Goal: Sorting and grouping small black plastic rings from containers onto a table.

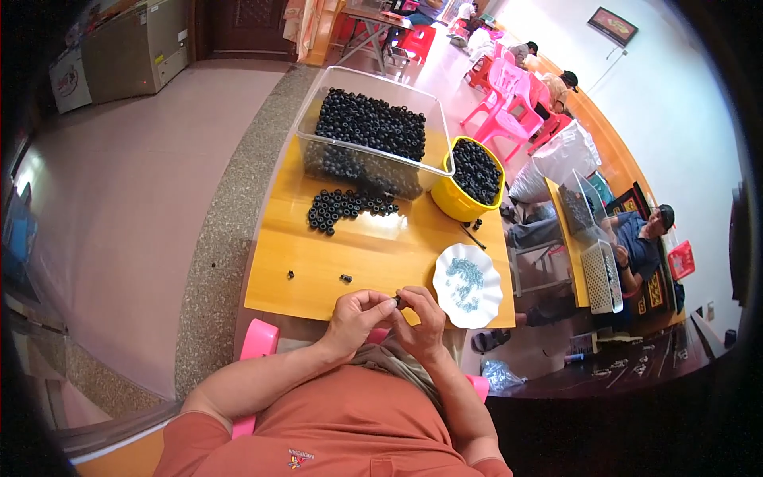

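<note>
Hands (355,320) mostly hide a small black part (397,300).

Before you stood the table (373,258) — box (437,137) at its far end, tub (456,202) to the box's right, both holding rings (369,123). Loose rings (342,208) lay nearer you; right of your right hand (423,324), the plate (491,292) held bits (464,277).

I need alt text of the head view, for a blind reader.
A left hand and a right hand pinch a small black part at the near edge of a yellow table. Beyond are loose black rings, then a clear bin and yellow bucket, both holding black pieces; at right, a white wavy-edged plate holds small clear pieces.
</note>
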Available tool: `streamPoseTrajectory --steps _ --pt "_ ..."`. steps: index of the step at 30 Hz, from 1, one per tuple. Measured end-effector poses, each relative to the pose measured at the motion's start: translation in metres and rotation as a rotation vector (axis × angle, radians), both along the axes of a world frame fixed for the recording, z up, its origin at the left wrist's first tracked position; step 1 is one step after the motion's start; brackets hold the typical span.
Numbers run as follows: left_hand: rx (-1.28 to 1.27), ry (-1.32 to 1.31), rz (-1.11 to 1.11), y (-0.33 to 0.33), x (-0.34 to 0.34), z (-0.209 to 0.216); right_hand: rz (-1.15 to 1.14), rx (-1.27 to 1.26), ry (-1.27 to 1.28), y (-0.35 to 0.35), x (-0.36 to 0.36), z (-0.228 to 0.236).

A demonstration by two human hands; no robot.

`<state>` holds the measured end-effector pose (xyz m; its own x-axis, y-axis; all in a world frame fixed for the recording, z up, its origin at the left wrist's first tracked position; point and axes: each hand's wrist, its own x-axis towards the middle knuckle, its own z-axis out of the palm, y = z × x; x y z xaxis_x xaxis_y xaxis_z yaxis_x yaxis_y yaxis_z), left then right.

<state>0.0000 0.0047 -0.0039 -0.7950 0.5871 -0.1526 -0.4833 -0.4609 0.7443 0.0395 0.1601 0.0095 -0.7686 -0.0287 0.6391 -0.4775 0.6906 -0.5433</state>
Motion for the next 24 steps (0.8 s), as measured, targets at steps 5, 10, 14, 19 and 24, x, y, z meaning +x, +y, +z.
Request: streamPoseTrajectory --steps 5,10,14,19,24 --pt "-0.171 0.270 0.127 0.003 0.009 0.002 -0.006 -0.076 0.022 -0.001 0.002 -0.002" --pt "-0.266 0.933 0.530 -0.001 0.015 0.020 -0.097 -0.176 -0.010 0.001 0.005 0.004" --pt "-0.313 1.178 0.482 -0.011 0.006 0.013 -0.128 -0.220 -0.014 0.005 0.005 0.003" --pt "-0.377 1.202 0.466 -0.009 0.010 0.012 -0.085 -0.250 -0.040 0.006 0.006 -0.004" --pt "-0.427 1.359 0.502 -0.008 0.009 0.010 -0.078 -0.249 0.003 0.009 0.004 -0.005"
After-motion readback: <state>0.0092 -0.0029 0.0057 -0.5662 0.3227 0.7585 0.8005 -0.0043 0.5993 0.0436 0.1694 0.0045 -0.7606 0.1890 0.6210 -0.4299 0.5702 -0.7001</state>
